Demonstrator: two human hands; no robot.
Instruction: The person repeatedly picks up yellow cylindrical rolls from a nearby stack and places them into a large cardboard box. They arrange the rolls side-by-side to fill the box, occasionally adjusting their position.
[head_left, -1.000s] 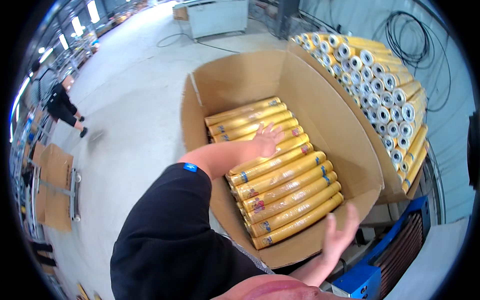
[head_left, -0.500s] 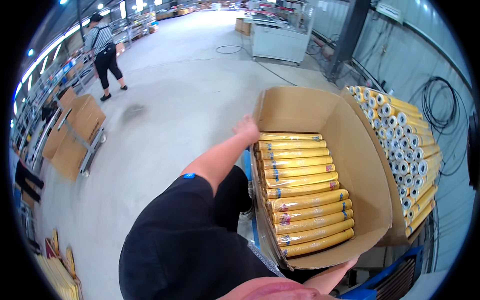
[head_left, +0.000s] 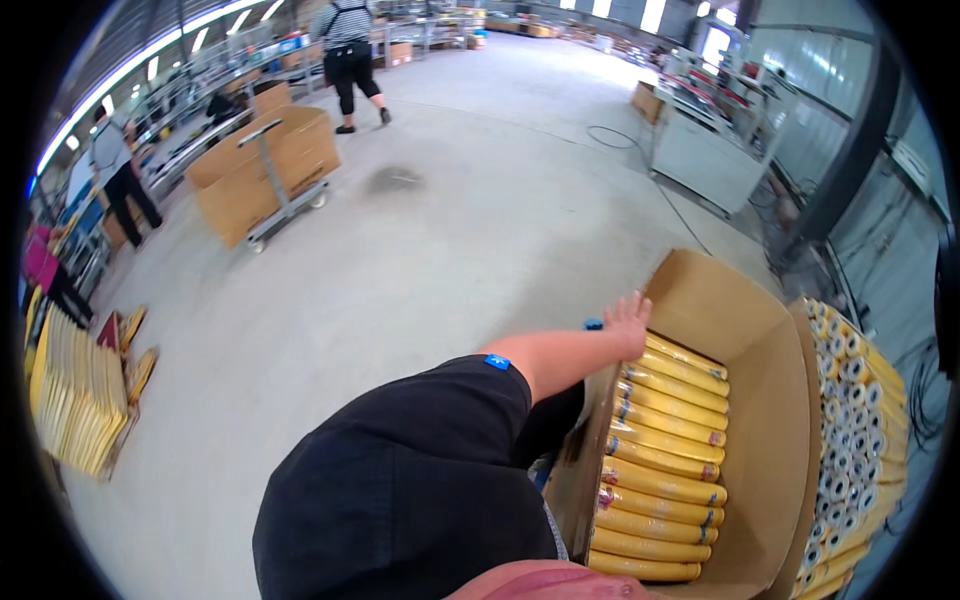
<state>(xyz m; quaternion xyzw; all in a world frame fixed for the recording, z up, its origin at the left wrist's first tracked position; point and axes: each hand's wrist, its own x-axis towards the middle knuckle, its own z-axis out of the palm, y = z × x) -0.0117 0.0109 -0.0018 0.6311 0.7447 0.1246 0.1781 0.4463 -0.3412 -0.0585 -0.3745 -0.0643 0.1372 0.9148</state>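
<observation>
Head view shows the left hand (head_left: 628,322), fingers spread and gripping nothing, resting on the near rim of the cardboard box (head_left: 770,420) of yellow rolls (head_left: 660,455); the right hand is out of sight; bracing on the rim rather than the rolls looks wise.

The left hand (head_left: 630,318) rests on the near wall of the cardboard box (head_left: 715,300) at about 3 o'clock. Inside, yellow rolls (head_left: 660,455) fill the box floor from that wall toward 5 o'clock, leaving open room only above them and along the bare far wall. A stack of rolls (head_left: 850,450) blocks the way just beyond, at 4 o'clock. From 9 to 1 o'clock the concrete floor (head_left: 440,240) lies open up to the cart (head_left: 265,175) at 11 o'clock.
</observation>
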